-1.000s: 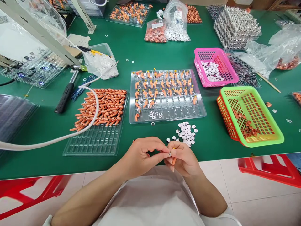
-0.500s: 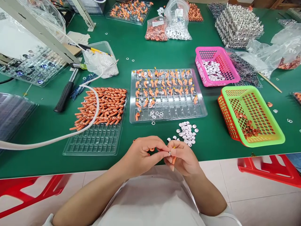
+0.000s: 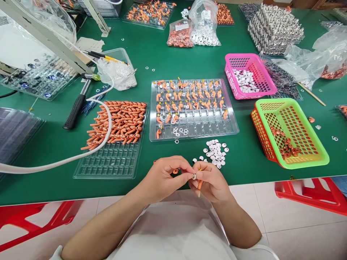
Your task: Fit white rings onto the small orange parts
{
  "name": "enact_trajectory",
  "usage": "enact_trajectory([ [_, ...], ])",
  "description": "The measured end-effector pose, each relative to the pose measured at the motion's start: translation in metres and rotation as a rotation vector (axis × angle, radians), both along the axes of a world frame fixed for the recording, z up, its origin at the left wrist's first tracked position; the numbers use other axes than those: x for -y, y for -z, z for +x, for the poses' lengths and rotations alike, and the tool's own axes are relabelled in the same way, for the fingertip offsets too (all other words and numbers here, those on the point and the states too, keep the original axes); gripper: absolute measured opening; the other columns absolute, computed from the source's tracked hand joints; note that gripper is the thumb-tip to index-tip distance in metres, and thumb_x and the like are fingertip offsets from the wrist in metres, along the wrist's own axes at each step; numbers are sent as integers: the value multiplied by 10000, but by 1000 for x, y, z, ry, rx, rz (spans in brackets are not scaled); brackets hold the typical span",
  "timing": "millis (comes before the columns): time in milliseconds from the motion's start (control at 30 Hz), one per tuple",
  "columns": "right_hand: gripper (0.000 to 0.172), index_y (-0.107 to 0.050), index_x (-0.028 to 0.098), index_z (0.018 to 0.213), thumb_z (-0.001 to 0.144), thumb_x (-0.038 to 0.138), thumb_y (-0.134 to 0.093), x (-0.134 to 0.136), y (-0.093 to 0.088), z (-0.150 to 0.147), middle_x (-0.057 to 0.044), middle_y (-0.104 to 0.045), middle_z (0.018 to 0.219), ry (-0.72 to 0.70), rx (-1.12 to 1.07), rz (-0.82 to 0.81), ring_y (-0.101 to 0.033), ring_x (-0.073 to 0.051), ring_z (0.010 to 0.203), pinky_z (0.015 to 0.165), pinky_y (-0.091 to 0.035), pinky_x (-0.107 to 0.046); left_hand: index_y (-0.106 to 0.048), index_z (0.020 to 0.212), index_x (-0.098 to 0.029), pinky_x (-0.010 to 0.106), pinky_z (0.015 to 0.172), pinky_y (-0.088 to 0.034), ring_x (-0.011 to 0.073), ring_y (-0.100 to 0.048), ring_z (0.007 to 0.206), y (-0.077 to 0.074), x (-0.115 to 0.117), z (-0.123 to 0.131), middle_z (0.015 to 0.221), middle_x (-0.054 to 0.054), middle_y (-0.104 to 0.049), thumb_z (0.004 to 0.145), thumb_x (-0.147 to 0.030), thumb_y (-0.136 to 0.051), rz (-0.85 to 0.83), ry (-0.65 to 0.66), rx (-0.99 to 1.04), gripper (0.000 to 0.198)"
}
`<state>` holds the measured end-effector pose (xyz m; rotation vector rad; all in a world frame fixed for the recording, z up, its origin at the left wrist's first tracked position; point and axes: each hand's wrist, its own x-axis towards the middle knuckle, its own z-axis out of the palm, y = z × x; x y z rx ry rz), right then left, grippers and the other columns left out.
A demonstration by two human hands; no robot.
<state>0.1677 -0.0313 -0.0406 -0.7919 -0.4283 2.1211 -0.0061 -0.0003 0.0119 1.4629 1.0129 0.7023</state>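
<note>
My left hand (image 3: 162,178) and my right hand (image 3: 210,182) meet at the table's near edge, fingertips touching. The right hand pinches a small orange curved part (image 3: 200,184) with a yellow tip. The left hand's thumb and forefinger press a small white ring (image 3: 194,176) against that part, and a small orange ring (image 3: 175,171) sits under its fingers. Just beyond the hands lies a heap of small white discs (image 3: 215,153). Further back is a clear compartment tray (image 3: 233,124) partly filled with orange parts.
A clear tray (image 3: 108,166) piled with orange parts and a white hose (image 3: 54,164) lie at left, with a hammer (image 3: 74,110) behind. A green basket (image 3: 320,157) and a pink basket (image 3: 230,74) stand at right. Bags and metal parts (image 3: 273,29) line the back.
The hands stay pinched together in the same spot; the left fingers shift slightly, so the orange ring under them shows more.
</note>
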Motion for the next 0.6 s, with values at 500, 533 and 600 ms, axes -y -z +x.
enact_trajectory([
  [500,229,-654,146,693,760,317,-791,-1,-5,-2,-1,-654,547,90,40,45,-567,-101,414,400,-477,-200,-770,836,-183,222,631,-514,134,-670,725,-1,-2,0,801,41,-733,847,-151,-677,44,-9,31,99],
  [533,231,-654,148,692,759,321,-792,-1,-6,-2,3,-644,537,96,44,46,-563,-103,417,398,-481,-202,-770,840,-186,222,633,-514,134,-671,729,0,-1,0,805,40,-733,850,-151,-676,37,-12,35,101],
  [600,232,-651,152,691,756,324,-793,-1,-5,-3,10,-629,524,105,53,45,-559,-106,421,395,-486,-204,-772,850,-189,225,643,-516,135,-672,739,2,0,0,815,41,-735,854,-148,-674,20,-18,43,106],
])
